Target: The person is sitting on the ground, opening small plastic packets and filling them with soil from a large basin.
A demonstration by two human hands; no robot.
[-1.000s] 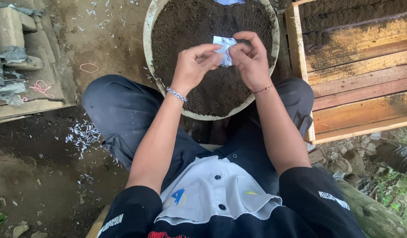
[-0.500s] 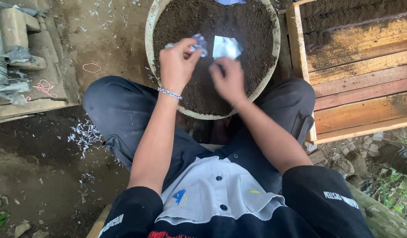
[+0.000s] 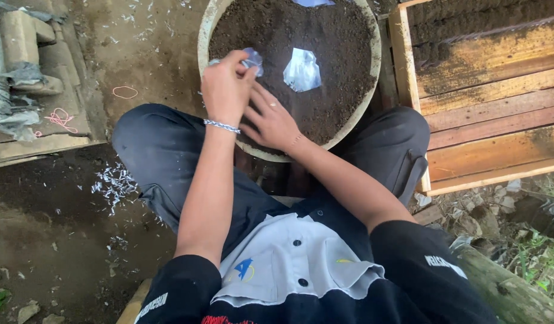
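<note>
A small clear plastic bag (image 3: 252, 59), half hidden by its fingers, was pinched in the left hand (image 3: 226, 90) over the round basin (image 3: 373, 78) of dark soil (image 3: 331, 36). The right hand (image 3: 270, 120) lay open, fingers spread on the soil, near a second clear bag (image 3: 301, 70) lying there; a third bag (image 3: 313, 2) was cut off at the top edge.

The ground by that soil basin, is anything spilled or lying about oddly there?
Yes. Small white scraps are scattered on the dirt beside the person's knee, and loose rubber bands lie nearby. A clear plastic bag rests loose on the soil in the basin.
</note>
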